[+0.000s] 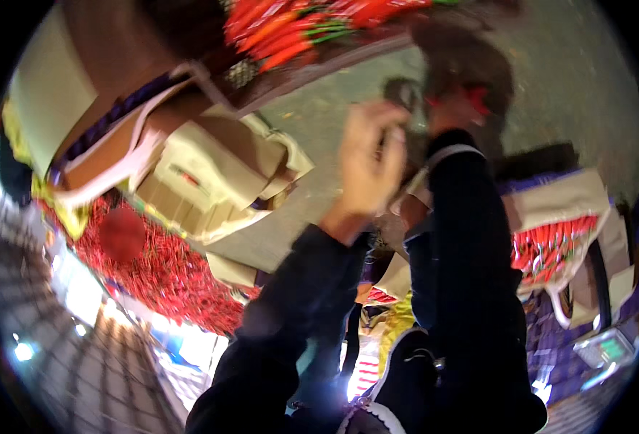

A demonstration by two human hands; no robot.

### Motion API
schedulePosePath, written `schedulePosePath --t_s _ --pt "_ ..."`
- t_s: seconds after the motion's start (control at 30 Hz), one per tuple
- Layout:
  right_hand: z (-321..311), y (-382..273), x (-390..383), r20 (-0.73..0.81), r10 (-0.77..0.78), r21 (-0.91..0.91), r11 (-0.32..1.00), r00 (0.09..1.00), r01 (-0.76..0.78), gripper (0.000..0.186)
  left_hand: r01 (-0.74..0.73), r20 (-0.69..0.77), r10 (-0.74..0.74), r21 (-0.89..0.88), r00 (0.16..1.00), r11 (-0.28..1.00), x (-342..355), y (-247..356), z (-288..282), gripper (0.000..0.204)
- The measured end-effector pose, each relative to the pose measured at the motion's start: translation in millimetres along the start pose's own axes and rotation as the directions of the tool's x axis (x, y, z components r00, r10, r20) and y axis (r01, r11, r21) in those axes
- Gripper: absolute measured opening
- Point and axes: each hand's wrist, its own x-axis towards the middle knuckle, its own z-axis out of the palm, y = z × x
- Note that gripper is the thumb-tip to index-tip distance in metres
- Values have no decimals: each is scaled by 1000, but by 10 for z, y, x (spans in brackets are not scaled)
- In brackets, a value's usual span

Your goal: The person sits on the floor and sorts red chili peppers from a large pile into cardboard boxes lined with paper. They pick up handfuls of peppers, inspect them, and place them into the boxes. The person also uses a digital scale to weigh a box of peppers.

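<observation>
My left hand [372, 160] is raised over the grey-green surface, its fingers curled toward the thumb; blur hides what they hold, if anything. Beside it on the right, my right hand [451, 114] is in dark shadow, its fingers closed. Bits of red chili pepper [477, 98] show at its edge, and the rest of what it grips is hidden. Beyond both hands lies a crate [319, 81] with many red chilies [280, 32] with green stems. Both of my dark-sleeved arms reach up from the lower edge.
An open cardboard box [211, 163] stands at the left, above a large heap of red chilies [153, 264]. At the right, a pale open box [554, 199] holds more red chilies [551, 247]. A small device with a greenish display [609, 349] sits at the lower right.
</observation>
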Motion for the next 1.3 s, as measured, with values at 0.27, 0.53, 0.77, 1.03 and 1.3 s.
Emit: schedulePosePath --t_s 0.27,0.53,0.77,1.03,1.3 --pt "-111 569 -2087 368 -367 927 79 854 -366 21 735 251 -701 -377 667 564 -1367 287 -347 64" --pt "-955 825 -4198 53 -867 884 272 496 381 45 500 493 -738 -831 461 -243 -2472 1428 -1414 34" --pt "-1842 318 -5143 53 -974 793 175 220 584 44 23 47 -935 -999 351 -42 -2740 2130 -2426 19" --pt "-1504 1129 -4662 191 -789 947 305 584 101 10 -351 -488 -760 -866 430 357 -2011 975 -5672 13" --pt "-1177 1729 -5330 413 -408 786 612 814 -92 19 -155 -564 -599 -789 568 595 -1708 457 -7913 32"
